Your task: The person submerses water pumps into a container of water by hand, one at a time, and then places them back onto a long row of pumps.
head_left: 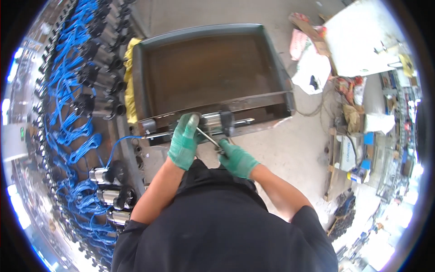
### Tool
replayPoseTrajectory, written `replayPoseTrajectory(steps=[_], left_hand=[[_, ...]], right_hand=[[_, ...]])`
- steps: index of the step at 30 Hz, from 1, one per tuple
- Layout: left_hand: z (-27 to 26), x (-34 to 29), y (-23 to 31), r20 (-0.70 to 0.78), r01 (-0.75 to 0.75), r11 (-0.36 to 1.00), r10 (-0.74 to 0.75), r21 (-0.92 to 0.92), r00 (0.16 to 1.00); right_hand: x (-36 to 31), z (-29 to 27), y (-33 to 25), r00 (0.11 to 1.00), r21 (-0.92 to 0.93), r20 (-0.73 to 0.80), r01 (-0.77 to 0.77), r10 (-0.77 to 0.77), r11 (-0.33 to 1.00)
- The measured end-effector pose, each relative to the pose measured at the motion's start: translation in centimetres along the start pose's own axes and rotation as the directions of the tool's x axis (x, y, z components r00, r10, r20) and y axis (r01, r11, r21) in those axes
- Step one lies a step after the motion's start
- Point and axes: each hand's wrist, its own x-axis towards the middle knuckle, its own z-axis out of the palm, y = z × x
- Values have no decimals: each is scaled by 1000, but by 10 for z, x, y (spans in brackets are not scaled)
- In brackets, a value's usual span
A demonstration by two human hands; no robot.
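A silver-and-black motor-like cylinder point(212, 121) lies across the near edge of a metal tray point(206, 68), with a thin shaft out of each end. My left hand point(183, 143), in a green glove, closes over its left part, thumb up and the other fingertips hidden. A slim metal rod-shaped tool point(208, 137) slants from beside that thumb down to my right hand point(239, 160). My right hand, also green-gloved, is closed around the tool's lower end. What kind of tool it is does not show clearly.
On the left, a bench carries rows of similar cylinders point(102, 81) with coiled blue cables point(86, 147). One blue cable reaches the left shaft. Yellow sheeting point(129, 86) lines the tray's left side. White sacks point(312, 70) and a box point(349, 152) stand on the right.
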Motion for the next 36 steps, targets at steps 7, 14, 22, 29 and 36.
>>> replayPoseTrajectory(steps=[7, 14, 22, 29, 36], left_hand=[[-33, -8, -8, 246, 93, 970, -149, 226, 958], [-74, -6, -38, -20, 72, 997, -72, -2, 997], [-116, -46, -21, -197, -48, 924, 131, 379, 972], [-195, -51, 22, -208, 175, 113, 569, 978, 795], [-262, 4, 55, -37, 286, -408, 521, 867, 853]], right_hand=[[-154, -152, 125, 832, -569, -523, -502, 185, 651], [-125, -204, 201, 740, -392, -557, -635, 377, 666], [4, -137, 354, 707, -20, -635, -418, 311, 908], [10, -126, 311, 675, -145, -720, -375, 162, 916], [59, -88, 69, 867, -275, -402, 193, -295, 942]])
